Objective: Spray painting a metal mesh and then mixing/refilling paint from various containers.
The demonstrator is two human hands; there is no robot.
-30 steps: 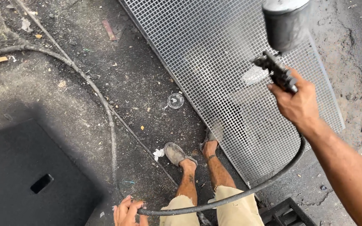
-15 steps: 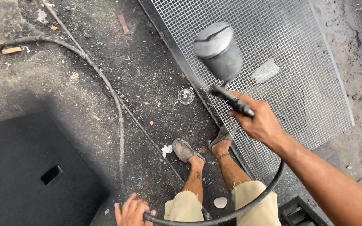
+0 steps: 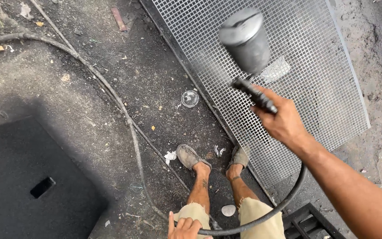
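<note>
My right hand [image 3: 281, 121] grips the dark handle of a spray gun [image 3: 248, 46] with a grey metal cup on top, held over the left part of a light grey metal mesh panel [image 3: 315, 84] that lies on the ground. A black hose [image 3: 261, 219] runs from the gun down past my legs to my left hand [image 3: 184, 228], which is closed around it at the bottom edge of the view. My feet in worn shoes stand at the panel's near left edge.
The ground is dark, dirty concrete with scraps and a small round lid [image 3: 190, 98]. Another hose [image 3: 111, 97] snakes across the ground on the left. A black painted panel [image 3: 27, 181] with a slot lies at lower left. A dark grate [image 3: 310, 221] sits at the bottom right.
My right hand has swept the spray gun from the panel's right side to its left part, then eased slightly right. The view shifted a little. My left hand stays on the hose.
</note>
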